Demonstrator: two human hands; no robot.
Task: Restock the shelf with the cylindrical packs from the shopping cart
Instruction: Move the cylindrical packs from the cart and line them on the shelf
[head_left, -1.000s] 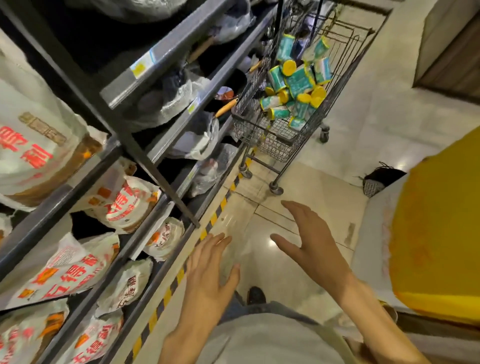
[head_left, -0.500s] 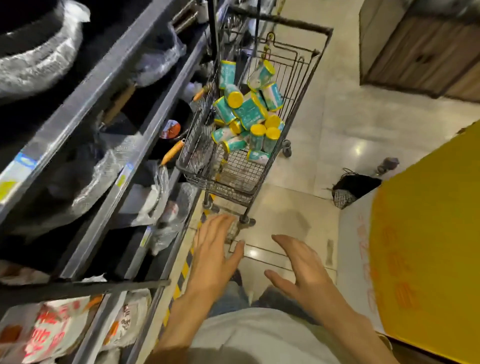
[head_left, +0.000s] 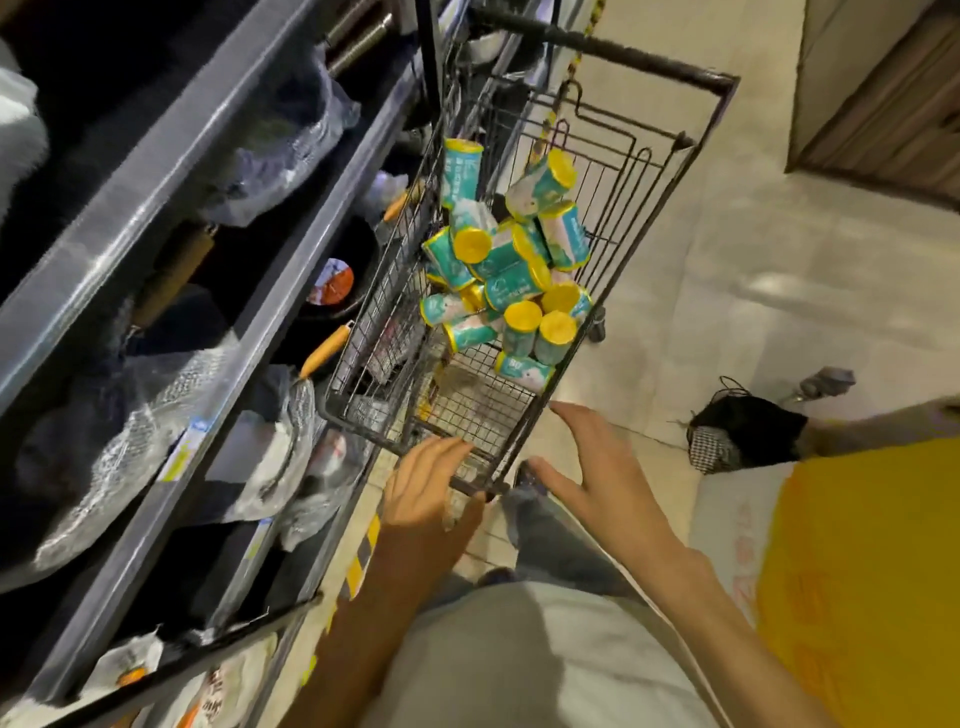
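Observation:
A wire shopping cart (head_left: 691, 171) stands in the aisle beside the dark metal shelf (head_left: 156, 140). Several teal cylindrical packs with yellow lids (head_left: 514, 260) lie piled in its basket. My left hand (head_left: 426, 499) is at the cart's near rim, fingers straight, just touching the wire edge. My right hand (head_left: 597, 473) hovers spread at the cart's near right corner, holding nothing.
The shelf on the left holds plastic-wrapped goods (head_left: 130, 415) and tools with wooden handles (head_left: 324, 351). A black bag (head_left: 743, 431) lies on the tiled floor to the right. A yellow and white bulk item (head_left: 857, 597) fills the right foreground.
The view has moved forward along the aisle, bringing the cart close. Both hands have come from mid-air to the cart's near edge.

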